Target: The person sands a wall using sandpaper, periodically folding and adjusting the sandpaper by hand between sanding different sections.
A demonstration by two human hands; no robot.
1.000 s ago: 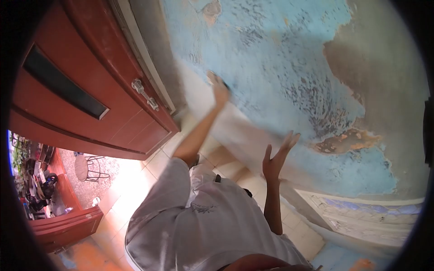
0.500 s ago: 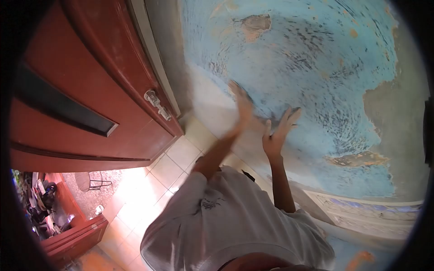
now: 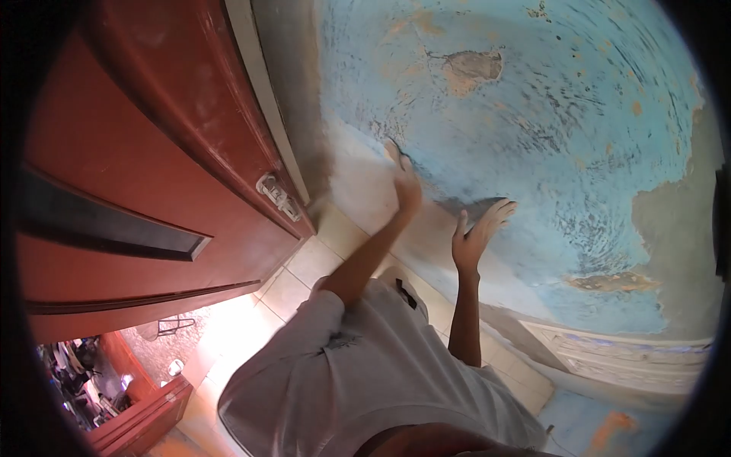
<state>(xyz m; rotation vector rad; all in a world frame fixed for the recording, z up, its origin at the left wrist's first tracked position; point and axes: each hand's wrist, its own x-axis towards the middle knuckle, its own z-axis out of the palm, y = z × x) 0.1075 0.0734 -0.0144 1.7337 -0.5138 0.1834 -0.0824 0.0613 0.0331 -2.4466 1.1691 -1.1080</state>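
A wall with patchy blue paint (image 3: 472, 145) fills the upper right. My left hand (image 3: 406, 183) is at the lower left border of the blue paint, its fingers stretched up against the surface. A dark edge shows by those fingertips; whether it is shadow or a thin thing under them I cannot tell. My right hand (image 3: 476, 242) is farther right and lower, fingers extended and thumb apart, at the wall. Behind its fingers lies a dark patch, probably its shadow. Nothing is visible in the right hand.
A red door (image 3: 152, 152) with a metal handle (image 3: 278, 196) stands open at left. Pale floor tiles (image 3: 293, 293) lie below. White moulded trim (image 3: 609, 350) runs along the lower right. Several cluttered items (image 3: 84, 381) and a stool (image 3: 177, 326) are beyond the doorway.
The view has shifted, so the wall patches sit farther right and the door lower. My left hand was blurred by motion and is now sharper. My right hand stays at the wall, fingers extended.
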